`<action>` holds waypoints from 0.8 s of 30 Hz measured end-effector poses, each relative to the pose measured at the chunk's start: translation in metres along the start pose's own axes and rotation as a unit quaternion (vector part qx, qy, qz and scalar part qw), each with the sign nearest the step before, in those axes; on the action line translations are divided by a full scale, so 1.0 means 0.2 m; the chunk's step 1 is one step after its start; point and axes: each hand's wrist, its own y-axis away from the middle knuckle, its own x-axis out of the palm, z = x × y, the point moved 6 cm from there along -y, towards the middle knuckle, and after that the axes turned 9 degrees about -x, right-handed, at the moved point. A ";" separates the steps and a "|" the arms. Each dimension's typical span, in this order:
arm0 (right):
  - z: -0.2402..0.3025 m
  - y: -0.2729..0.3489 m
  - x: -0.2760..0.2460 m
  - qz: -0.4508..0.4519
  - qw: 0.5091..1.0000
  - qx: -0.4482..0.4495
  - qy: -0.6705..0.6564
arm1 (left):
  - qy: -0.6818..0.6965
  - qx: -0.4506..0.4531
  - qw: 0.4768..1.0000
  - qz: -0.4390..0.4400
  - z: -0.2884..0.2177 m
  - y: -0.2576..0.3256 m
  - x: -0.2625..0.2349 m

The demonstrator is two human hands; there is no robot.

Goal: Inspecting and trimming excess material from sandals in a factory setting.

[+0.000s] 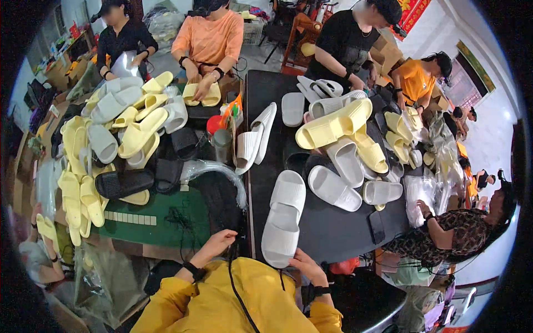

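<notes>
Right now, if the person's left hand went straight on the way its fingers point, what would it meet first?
The left hand points up and right, toward the black table's edge. Past that edge lies the nearer white slipper, though depth is hard to judge here.

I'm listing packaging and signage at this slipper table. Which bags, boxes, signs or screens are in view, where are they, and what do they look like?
Clear plastic bags: crumpled roll at table centre, beside black slippers.
Clear bag pile: right table edge, glossy, whitish.
Cardboard boxes: behind the workers at top right, brown.
Red banner: top right wall, red with yellow marks.
Dark phone: flat on the black table, screen off.
</notes>
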 end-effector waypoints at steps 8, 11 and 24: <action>0.38 -0.11 -0.01 0.078 0.973 -0.026 0.216 | -0.079 0.133 0.988 0.024 -0.31 -0.01 0.22; 0.59 -0.28 -0.04 -0.056 0.945 -0.153 0.284 | -0.099 0.147 0.984 0.018 -0.35 0.03 0.27; 0.78 -0.71 0.11 -0.023 0.732 -0.253 0.633 | -0.479 0.370 0.791 -0.090 -0.57 0.04 0.59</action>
